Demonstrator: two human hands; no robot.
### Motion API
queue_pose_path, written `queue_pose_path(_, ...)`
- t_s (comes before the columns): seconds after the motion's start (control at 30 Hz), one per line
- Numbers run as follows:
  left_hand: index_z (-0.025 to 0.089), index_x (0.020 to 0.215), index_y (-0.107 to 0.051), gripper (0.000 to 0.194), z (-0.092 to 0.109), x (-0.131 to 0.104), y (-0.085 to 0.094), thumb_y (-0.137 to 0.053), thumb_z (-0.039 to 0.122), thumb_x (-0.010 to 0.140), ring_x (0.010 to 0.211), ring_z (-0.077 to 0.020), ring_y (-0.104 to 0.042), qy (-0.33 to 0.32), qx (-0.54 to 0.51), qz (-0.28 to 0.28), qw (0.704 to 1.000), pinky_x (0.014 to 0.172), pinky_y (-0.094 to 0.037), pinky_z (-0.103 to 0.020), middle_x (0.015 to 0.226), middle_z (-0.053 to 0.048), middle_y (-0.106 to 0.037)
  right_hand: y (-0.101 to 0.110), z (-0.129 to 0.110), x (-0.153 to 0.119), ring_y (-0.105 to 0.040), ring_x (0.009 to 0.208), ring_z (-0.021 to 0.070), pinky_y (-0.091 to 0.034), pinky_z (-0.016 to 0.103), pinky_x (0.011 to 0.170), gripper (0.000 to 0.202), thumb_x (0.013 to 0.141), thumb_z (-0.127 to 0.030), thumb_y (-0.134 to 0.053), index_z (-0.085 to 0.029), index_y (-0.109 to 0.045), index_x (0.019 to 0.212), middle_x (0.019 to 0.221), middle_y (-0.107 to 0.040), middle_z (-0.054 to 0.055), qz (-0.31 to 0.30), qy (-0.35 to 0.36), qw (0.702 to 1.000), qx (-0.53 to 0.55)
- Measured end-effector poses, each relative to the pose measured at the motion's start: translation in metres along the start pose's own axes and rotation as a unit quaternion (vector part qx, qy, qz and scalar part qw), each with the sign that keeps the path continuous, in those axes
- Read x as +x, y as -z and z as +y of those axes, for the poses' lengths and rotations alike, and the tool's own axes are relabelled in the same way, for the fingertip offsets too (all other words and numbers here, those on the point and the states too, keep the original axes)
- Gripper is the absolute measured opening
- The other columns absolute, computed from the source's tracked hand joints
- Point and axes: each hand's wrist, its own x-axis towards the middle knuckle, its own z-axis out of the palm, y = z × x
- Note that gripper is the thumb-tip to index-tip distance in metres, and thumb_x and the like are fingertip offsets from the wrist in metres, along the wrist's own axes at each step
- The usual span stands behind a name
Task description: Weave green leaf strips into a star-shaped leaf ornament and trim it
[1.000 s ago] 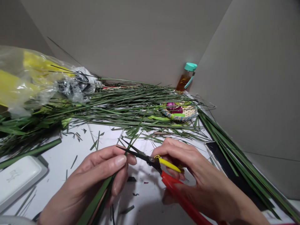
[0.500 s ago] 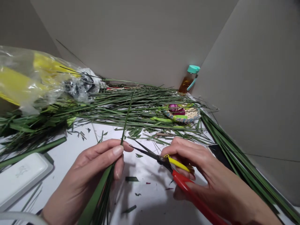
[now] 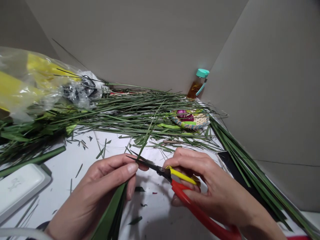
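Observation:
My left hand (image 3: 112,181) pinches a bundle of long green leaf strips (image 3: 110,213) between thumb and fingers. The strips hang down toward me, and thin ends rise above the fingertips. My right hand (image 3: 197,180) is closed round the handles of a pair of scissors (image 3: 160,170), one handle red, the other yellow. Their dark blades point left and stand slightly apart, with the thin strip ends between or across them, right by my left thumb. Whether the blades touch the strips I cannot tell.
Long leaf strips (image 3: 125,113) lie heaped along the back. A small woven basket (image 3: 202,121) holds purple pieces. Behind it stands a bottle (image 3: 196,85) with a turquoise lid. A plastic bag (image 3: 32,86) lies at left, above a white box-like device (image 3: 22,190). More long leaves (image 3: 250,170) lie at right.
The scissors have moved left so that their blades now reach the strip ends above my left thumb. The upper ends lean further right, and the view has shifted slightly.

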Motion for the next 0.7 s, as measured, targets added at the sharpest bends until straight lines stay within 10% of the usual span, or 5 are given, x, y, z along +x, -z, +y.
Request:
queue_pose_path(0.37, 0.016, 0.08, -0.081, 0.028, 0.006, -0.004, -0.004, -0.092, 0.038, 0.066, 0.041, -0.0045, -0.044, 0.021, -0.009, 0.011, 1.0, 0.04, -0.032, -0.011, 0.044, 0.003, -0.055, 0.002, 0.008, -0.001, -0.052, 0.063, 0.0116, -0.039, 0.023, 0.059, 0.009, 0.091, -0.023, -0.07, -0.016, -0.076, 0.089, 0.07, -0.059, -0.001, 0.058, 0.068, 0.996, -0.005)
queue_pose_path(0.7, 0.023, 0.112, -0.078, 0.024, 0.01, -0.007, -0.001, -0.065, 0.029, 0.093, 0.052, -0.0102, -0.048, -0.063, -0.044, -0.005, 0.997, 0.051, -0.042, -0.014, 0.058, -0.002, -0.066, -0.017, 0.021, 0.011, -0.064, 0.088, 0.0243, -0.048, 0.036, 0.08, 0.023, 0.089, -0.015, -0.062, -0.016, -0.07, 0.111, 0.099, -0.067, 0.009, -0.025, -0.074, 0.982, -0.173)
